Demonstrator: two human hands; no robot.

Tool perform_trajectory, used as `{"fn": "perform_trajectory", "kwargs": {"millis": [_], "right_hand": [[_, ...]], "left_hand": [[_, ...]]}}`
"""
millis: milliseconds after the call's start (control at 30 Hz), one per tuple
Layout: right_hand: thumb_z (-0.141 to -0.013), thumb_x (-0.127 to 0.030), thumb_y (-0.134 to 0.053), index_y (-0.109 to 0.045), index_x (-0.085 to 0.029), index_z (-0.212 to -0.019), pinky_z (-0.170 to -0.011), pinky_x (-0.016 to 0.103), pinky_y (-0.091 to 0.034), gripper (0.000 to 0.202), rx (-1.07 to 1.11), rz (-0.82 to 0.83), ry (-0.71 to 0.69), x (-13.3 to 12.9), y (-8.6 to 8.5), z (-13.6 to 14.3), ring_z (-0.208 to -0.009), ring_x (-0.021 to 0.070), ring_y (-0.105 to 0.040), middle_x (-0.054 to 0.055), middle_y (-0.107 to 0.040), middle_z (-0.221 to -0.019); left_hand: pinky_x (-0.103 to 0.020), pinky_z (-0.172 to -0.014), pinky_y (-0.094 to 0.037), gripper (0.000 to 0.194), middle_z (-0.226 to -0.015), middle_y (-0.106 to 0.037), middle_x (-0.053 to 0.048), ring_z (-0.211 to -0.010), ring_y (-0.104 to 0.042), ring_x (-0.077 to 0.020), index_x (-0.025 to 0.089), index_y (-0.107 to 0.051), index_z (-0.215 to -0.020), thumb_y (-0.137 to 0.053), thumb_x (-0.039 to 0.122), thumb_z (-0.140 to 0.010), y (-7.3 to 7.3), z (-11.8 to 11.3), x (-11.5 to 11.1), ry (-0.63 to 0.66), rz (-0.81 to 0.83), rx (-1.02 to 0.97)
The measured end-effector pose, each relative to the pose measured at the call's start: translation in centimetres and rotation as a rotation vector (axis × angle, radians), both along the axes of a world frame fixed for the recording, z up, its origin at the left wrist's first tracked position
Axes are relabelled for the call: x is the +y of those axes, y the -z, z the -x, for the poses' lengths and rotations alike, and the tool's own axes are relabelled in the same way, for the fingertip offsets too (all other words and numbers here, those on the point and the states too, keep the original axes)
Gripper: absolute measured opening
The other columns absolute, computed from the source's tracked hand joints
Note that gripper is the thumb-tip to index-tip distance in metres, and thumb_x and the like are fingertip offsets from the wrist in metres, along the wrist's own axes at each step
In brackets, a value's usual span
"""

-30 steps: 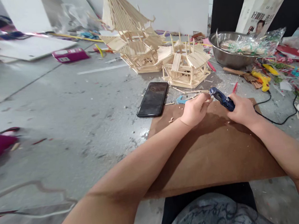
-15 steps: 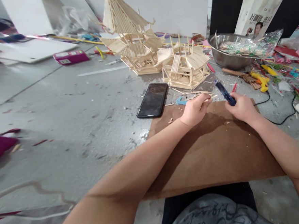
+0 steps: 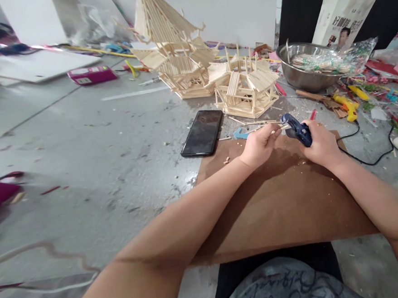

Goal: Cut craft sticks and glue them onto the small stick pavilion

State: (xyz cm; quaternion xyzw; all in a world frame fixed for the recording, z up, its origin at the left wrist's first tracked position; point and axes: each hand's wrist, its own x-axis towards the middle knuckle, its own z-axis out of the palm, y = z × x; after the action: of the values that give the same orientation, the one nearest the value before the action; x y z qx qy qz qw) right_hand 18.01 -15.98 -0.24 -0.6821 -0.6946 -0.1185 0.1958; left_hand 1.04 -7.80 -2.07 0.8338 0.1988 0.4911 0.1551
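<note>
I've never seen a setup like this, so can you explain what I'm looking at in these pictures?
There's no machine here, just a person working bare-handed, seen by one camera worn on their head and looking forward and down. The left hand pinches a thin wooden stick; the right hand holds a dark blue tool close to it. Beneath them is a brown board, with grey floor around it. A black phone lies by its far left corner. Beyond are a tall stick tower, a shorter stick model and a metal bowl.

Grey floor: stick pagoda, steel bowl, brown board.
</note>
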Motion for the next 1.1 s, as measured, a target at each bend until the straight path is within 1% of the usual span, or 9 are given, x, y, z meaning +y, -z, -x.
{"fn": "perform_trajectory", "kwargs": {"millis": [167,333,567,867,1100], "right_hand": [[-0.066,-0.029,-0.051,-0.046,-0.017,-0.108,-0.062,0.033,-0.040,0.043,-0.031,0.019,0.024,-0.06,-0.25,0.15,-0.083,0.0266,-0.056,0.011,-0.061,-0.092],[-0.066,-0.028,-0.052,-0.046,-0.017,-0.108,-0.062,0.032,-0.040,0.043,-0.031,0.036,0.041,-0.17,-0.22,0.29,-0.084,0.0258,-0.057,0.010,-0.062,-0.093],[-0.068,-0.033,-0.051,-0.046,-0.018,-0.108,-0.061,0.033,-0.039,0.043,-0.051,0.057,0.075,-0.20,-0.23,0.25,-0.082,0.0261,-0.057,0.010,-0.063,-0.093],[-0.067,-0.032,-0.052,-0.045,-0.018,-0.108,-0.060,0.032,-0.037,0.044,-0.084,0.037,0.066,-0.22,-0.17,0.20,-0.080,0.0260,-0.056,0.011,-0.062,-0.093],[-0.067,-0.033,-0.051,-0.045,-0.016,-0.108,-0.060,0.033,-0.038,0.044,-0.086,0.031,0.072,-0.23,-0.24,0.22,-0.080,0.0269,-0.056,0.012,-0.061,-0.089]], "left_hand": [[-0.016,-0.049,-0.036,0.024,-0.058,-0.053,0.001,-0.050,-0.047,-0.0063,0.016,-0.050,-0.075,-0.035,0.030,-0.087,-0.04,0.05,0.00,0.011,-0.012,0.014],[-0.017,-0.051,-0.037,0.026,-0.060,-0.055,0.000,-0.053,-0.050,-0.0069,0.016,-0.051,-0.076,-0.033,0.033,-0.087,0.02,0.09,-0.03,0.007,-0.001,0.044],[-0.018,-0.052,-0.038,0.026,-0.063,-0.057,-0.001,-0.054,-0.052,-0.0078,0.016,-0.051,-0.078,-0.033,0.032,-0.087,0.08,0.09,-0.07,-0.005,-0.006,0.047],[-0.018,-0.049,-0.035,0.028,-0.058,-0.054,0.000,-0.050,-0.049,-0.0077,0.017,-0.050,-0.077,-0.032,0.035,-0.088,0.18,0.14,-0.04,-0.017,0.012,0.070],[-0.018,-0.047,-0.032,0.028,-0.056,-0.049,0.001,-0.048,-0.045,-0.0075,0.016,-0.049,-0.075,-0.032,0.034,-0.088,0.25,0.22,-0.05,-0.037,0.016,0.099]]}}
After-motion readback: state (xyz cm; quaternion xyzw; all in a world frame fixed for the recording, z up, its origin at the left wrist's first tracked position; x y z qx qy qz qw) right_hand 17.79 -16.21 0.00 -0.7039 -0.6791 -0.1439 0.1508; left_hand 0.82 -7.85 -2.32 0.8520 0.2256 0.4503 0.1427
